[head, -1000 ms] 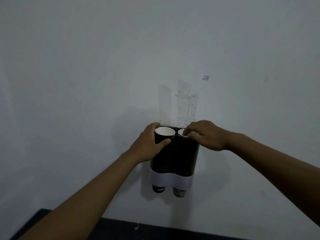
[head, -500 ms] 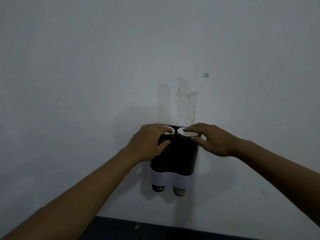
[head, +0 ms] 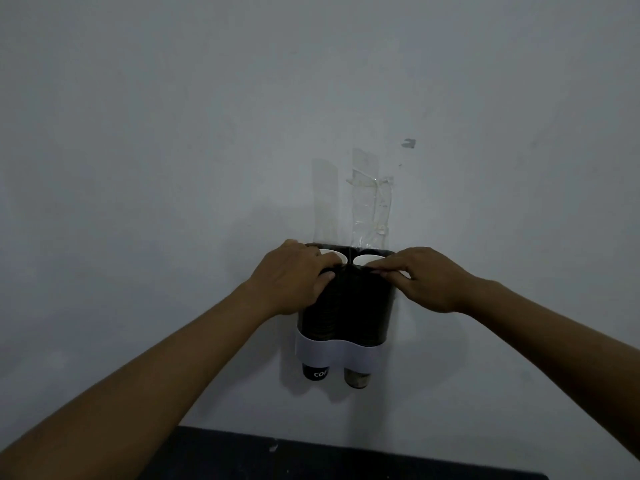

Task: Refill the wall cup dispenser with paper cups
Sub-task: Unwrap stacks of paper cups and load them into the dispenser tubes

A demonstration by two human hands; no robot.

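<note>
- Left hand (head: pixel 294 277) is gripping the left cup stack (head: pixel 334 255), right hand (head: pixel 427 277) pinching the right stack's rim (head: pixel 363 259), apparently seating both in the wall dispenser (head: pixel 346 306).
- Tape (head: pixel 370 202) is anchoring it above.

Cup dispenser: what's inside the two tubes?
The cup dispenser holds two stacks of dark paper cups: white rims show on top and cup bottoms poke out below. Left hand and right hand partly cover the rims.
</note>
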